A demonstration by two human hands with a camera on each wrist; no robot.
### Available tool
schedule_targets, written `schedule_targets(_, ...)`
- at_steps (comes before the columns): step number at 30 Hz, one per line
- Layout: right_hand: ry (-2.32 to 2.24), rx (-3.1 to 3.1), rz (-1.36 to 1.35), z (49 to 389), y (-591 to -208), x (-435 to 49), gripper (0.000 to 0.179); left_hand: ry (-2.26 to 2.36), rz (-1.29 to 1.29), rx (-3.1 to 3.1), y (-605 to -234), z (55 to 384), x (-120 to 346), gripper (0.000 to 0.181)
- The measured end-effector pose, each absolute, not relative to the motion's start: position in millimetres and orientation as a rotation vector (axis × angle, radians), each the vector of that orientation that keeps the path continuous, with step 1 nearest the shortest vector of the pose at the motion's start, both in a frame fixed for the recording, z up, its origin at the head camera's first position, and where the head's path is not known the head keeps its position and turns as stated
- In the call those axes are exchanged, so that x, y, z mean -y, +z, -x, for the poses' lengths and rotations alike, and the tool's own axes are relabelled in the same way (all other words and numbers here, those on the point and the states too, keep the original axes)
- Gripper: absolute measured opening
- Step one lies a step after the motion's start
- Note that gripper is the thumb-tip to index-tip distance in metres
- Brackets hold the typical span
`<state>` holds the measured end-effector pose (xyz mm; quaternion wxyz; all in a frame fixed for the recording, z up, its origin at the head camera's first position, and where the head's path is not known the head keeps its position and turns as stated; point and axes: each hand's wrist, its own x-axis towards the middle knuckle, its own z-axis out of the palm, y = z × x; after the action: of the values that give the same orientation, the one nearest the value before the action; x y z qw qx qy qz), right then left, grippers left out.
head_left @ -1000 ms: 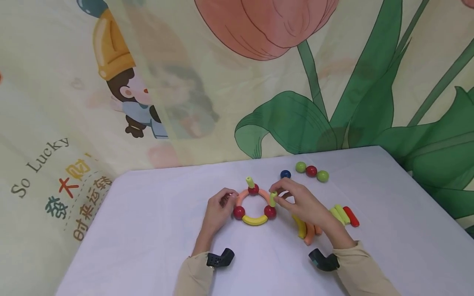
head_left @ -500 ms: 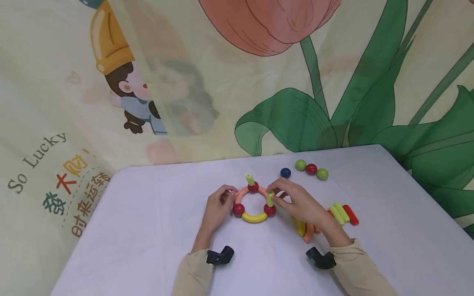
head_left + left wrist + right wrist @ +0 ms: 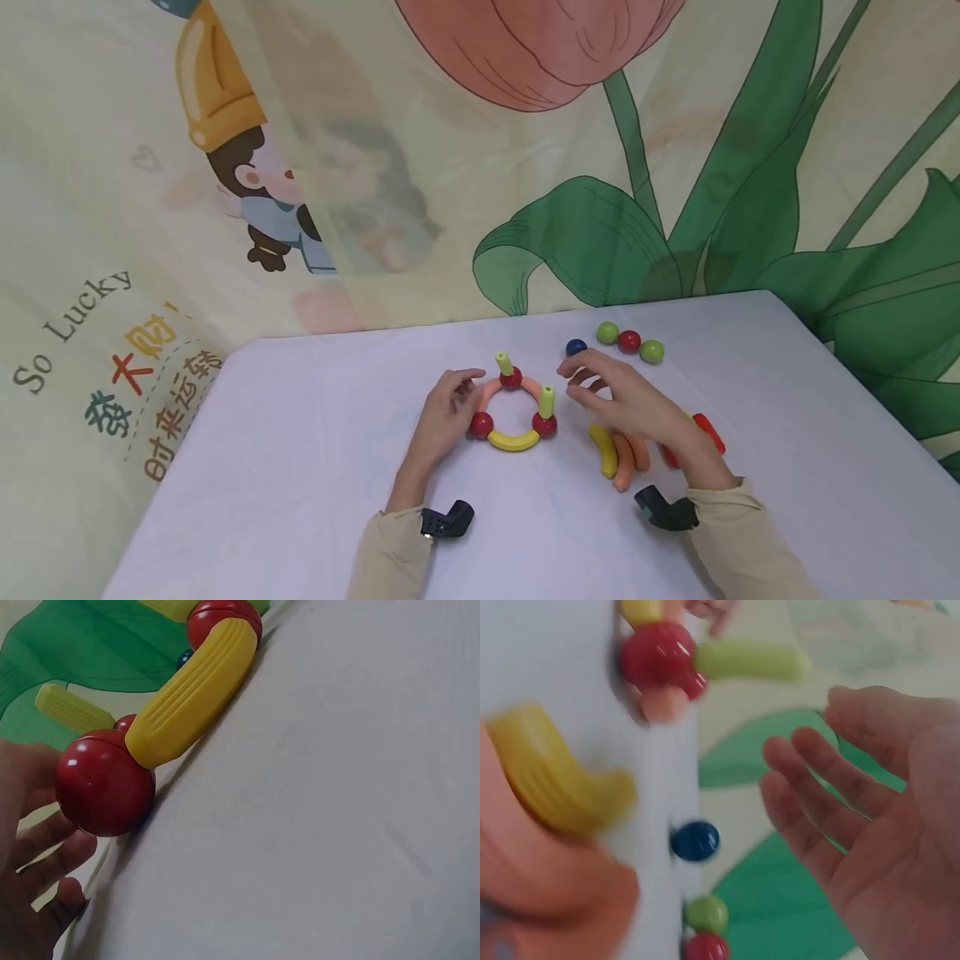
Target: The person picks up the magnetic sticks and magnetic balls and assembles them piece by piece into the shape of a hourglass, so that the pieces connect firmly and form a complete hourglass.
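Observation:
A ring of toy pieces lies on the white table: red balls (image 3: 544,425) joined by a yellow curved stick (image 3: 513,441) in front and orange curved sticks (image 3: 490,390) at the sides. One light green stick (image 3: 546,402) stands upright on the right red ball, another (image 3: 504,363) on the back ball. At the ring's left side is my left hand (image 3: 448,412), fingers loosely bent beside the left red ball (image 3: 105,782), partly hidden behind it in the left wrist view. My right hand (image 3: 877,795) holds nothing, its fingers relaxed, right of the ring.
Behind the right hand sit a blue ball (image 3: 576,347), green balls (image 3: 607,332) and a red ball (image 3: 629,342). Under the right forearm lie a yellow curved stick (image 3: 604,450), orange curved sticks (image 3: 624,462) and red sticks (image 3: 709,432). A printed curtain hangs behind the table.
My right hand has set the light green stick on the right red ball, let it go and moved off to the right. My left fingers have loosened slightly at the ring.

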<state>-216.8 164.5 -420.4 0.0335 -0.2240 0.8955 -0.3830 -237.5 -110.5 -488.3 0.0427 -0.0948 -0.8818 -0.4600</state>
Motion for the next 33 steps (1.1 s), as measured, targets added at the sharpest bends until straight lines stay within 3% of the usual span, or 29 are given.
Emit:
schedule_targets(6,-1.1,-2.81,0.543,220.1,-411.2,-213.7,0.026,-1.351,0.422,2.768,-477.9,244.9,105.4,0.042)
schedule_targets(13,-0.972,-2.75,0.294,214.7,-408.4,-264.8,0.035,-1.514,0.564,2.791,-473.7,256.4,92.4,0.059)
schedule_targets(20,-0.923,-2.569,0.177,211.0,-420.6,-301.6,0.042,-1.495,0.633,2.798,-475.4,260.9,82.7,0.052)
schedule_targets(33,-0.938,-2.527,0.176,210.4,-426.5,-308.5,0.045,-1.348,0.592,2.855,-469.2,262.5,76.1,0.04)
